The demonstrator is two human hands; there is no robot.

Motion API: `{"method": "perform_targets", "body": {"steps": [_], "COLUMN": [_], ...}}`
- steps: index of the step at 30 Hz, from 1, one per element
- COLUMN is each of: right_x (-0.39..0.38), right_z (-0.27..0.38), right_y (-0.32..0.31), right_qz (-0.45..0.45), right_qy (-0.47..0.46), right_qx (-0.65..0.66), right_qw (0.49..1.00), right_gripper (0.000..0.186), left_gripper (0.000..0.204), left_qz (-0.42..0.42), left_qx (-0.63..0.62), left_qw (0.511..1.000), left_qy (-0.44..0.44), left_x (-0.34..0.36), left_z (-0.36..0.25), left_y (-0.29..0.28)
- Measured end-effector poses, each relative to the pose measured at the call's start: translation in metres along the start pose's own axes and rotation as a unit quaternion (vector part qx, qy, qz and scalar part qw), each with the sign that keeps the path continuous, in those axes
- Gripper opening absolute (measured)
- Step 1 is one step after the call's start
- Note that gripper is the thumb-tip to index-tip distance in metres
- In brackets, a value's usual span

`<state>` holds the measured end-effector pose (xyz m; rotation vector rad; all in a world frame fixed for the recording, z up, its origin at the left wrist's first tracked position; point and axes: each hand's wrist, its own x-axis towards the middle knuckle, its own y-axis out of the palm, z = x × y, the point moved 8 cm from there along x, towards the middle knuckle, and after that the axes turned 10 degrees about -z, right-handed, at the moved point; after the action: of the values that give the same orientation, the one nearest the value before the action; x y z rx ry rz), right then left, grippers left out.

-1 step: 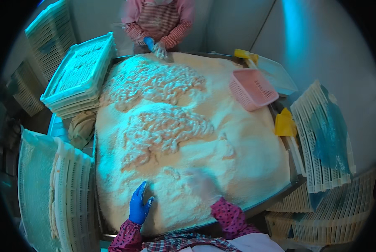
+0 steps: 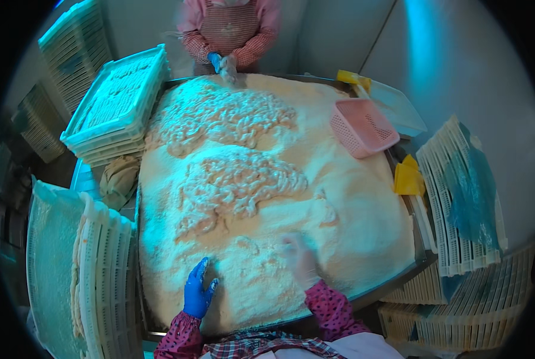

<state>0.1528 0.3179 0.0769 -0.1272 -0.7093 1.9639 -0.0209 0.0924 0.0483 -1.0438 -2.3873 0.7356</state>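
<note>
My left hand [image 2: 200, 289], in a flour-dusted blue glove, hangs over the near left part of a wide bed of pale powder [image 2: 369, 251], fingers apart and nothing in them. In a thin translucent glove, my right hand [image 2: 300, 260] reaches over the powder right of centre, its fingers loosely spread. Just ahead of both lies a heap of coated, wavy strips [image 2: 237, 182]; a second such heap [image 2: 219, 110] sits at the far side. A small loose piece [image 2: 327, 209] rests right of the nearer heap.
A co-worker [image 2: 228, 33] stands across, gloved hands [image 2: 221, 66] together at the far edge. Tray stacks [image 2: 109, 102] and upright racks [image 2: 100, 263] flank the left, with a tan cloth [image 2: 119, 182]. A pink basket [image 2: 363, 128], yellow scrapers [image 2: 408, 176] and more racks [image 2: 459, 197] line the right.
My right hand has shifted slightly right and forward and looks less blurred. The whole view has moved a little to the right; my left hand stays about where it was.
</note>
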Motion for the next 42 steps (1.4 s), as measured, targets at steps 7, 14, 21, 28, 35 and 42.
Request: {"method": "perform_targets", "body": {"steps": [7, 14, 21, 28, 35, 42], "right_x": [-0.039, -0.006, -0.005, -0.019, -0.013, -0.011], "right_z": [0.073, -0.033, 0.027, 0.017, 0.029, 0.015], "right_y": [0.048, 0.014, 0.007, 0.041, 0.047, 0.030], "right_qz": [0.061, 0.002, 0.011, 0.070, 0.044, 0.061], "right_qy": [-0.298, 0.142, -0.004, -0.018, 0.030, 0.036], "right_qx": [-0.186, 0.171, -0.009, 0.020, 0.127, 0.018], "right_qw": [0.934, 0.975, 1.000, 0.997, 0.990, 0.997], "right_gripper": [0.041, 0.025, 0.028, 0.035, 0.040, 0.043], "left_gripper": [0.058, 0.026, 0.026, 0.033, 0.038, 0.026], "left_qz": [0.000, 0.086, -0.008, -0.043, -0.088, -0.144], "left_qx": [0.079, 0.067, 0.024, 0.066, 0.101, -0.480], "left_qw": [0.974, 0.989, 1.000, 0.991, 0.984, 0.824], "left_qy": [0.212, 0.098, -0.002, 0.110, 0.118, -0.265], "left_x": [0.077, 0.055, 0.024, 0.047, 0.011, 0.004], "left_z": [-0.076, -0.033, -0.005, -0.016, -0.037, 0.025], "left_y": [0.038, 0.039, -0.015, -0.038, 0.002, 0.026]}}
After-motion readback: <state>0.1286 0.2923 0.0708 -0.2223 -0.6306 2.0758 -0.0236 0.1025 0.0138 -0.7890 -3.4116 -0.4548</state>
